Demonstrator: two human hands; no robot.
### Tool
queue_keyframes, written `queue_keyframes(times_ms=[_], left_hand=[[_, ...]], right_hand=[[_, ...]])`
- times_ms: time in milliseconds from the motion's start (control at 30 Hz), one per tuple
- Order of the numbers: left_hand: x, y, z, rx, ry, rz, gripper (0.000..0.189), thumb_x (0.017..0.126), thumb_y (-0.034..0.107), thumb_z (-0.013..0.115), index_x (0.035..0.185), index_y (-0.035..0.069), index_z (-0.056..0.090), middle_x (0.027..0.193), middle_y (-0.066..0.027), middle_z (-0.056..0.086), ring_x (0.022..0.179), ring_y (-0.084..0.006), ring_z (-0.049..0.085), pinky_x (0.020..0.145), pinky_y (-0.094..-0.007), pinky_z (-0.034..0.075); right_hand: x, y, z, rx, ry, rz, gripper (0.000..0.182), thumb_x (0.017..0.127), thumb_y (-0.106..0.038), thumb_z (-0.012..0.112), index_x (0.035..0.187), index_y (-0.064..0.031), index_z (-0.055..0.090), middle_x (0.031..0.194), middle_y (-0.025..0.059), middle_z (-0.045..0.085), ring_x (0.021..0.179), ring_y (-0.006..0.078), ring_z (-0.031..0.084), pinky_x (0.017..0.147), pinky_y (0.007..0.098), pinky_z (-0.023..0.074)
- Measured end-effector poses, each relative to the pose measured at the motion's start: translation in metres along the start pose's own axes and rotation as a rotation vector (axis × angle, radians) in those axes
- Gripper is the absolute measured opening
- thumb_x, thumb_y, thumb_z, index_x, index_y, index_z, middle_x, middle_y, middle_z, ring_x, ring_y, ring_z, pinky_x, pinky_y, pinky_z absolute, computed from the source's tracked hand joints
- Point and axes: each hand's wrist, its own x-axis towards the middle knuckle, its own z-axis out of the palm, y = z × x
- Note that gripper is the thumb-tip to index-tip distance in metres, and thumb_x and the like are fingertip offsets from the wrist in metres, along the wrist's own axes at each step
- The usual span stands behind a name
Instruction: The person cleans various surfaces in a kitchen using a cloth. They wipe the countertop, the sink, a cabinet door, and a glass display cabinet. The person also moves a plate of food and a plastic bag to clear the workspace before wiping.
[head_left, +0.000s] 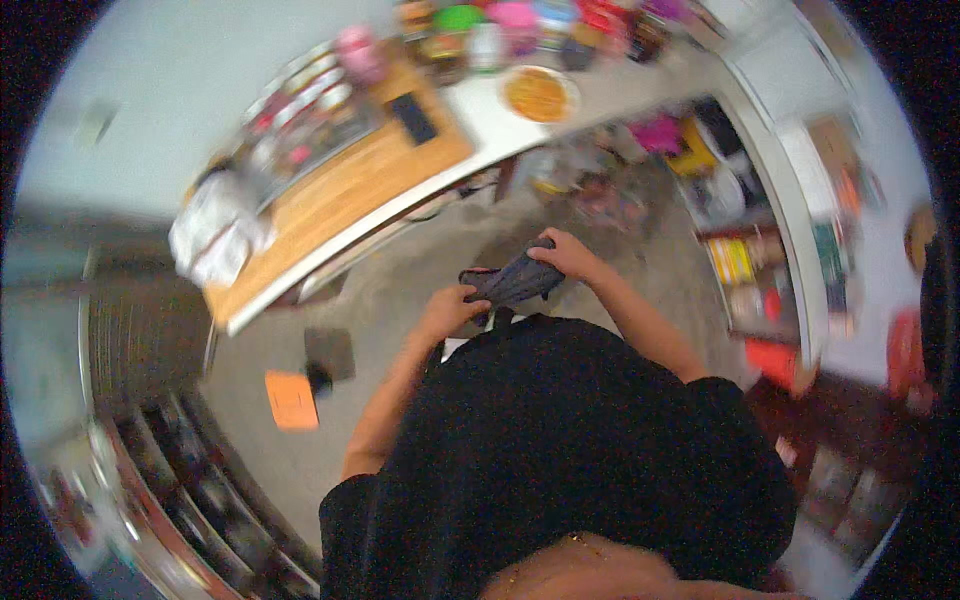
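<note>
A dark grey cloth (517, 279) is stretched between my two hands in front of my black shirt. My left hand (450, 307) pinches its left end between thumb and fingers. At the upper right end, my right hand (562, 253) grips a bunched part of the same cloth. The cloth hangs in folds above the floor, and its exact kind cannot be told through the blur. Just below it, a bit of something white shows at my waist.
Ahead runs a counter with a wooden board (337, 191), a dark phone-like slab (412, 118), a plate of orange food (537, 94) and several jars. A white bag (217, 225) sits at its left end. An orange sheet (291, 400) lies on the floor; packed shelves (750, 247) stand right.
</note>
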Motion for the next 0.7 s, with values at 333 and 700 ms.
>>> queue_keyframes(times_ms=[333, 700], left_hand=[[0.138, 0.210, 0.078, 0.183, -0.260, 0.467, 0.031, 0.081, 0.030, 0.072, 0.091, 0.001, 0.065, 0.081, -0.0121, 0.067, 0.075, -0.0271, 0.064, 0.072, -0.0387, 0.050], [0.280, 0.395, 0.207, -0.013, -0.722, 0.376, 0.040, 0.084, 0.029, 0.072, 0.112, 0.002, 0.066, 0.092, -0.0034, 0.066, 0.084, -0.0118, 0.059, 0.077, -0.0309, 0.049]], right_hand=[[-0.143, 0.177, -0.138, 0.695, 0.570, -0.013, 0.044, 0.082, -0.018, 0.072, 0.122, -0.0075, 0.060, 0.108, 0.0082, 0.064, 0.100, 0.0189, 0.059, 0.089, 0.0338, 0.0467], [-0.201, 0.310, -0.274, 0.576, 0.815, 0.253, 0.025, 0.090, -0.013, 0.065, 0.113, -0.0060, 0.060, 0.100, 0.0045, 0.064, 0.096, 0.0150, 0.058, 0.086, 0.0315, 0.0471]])
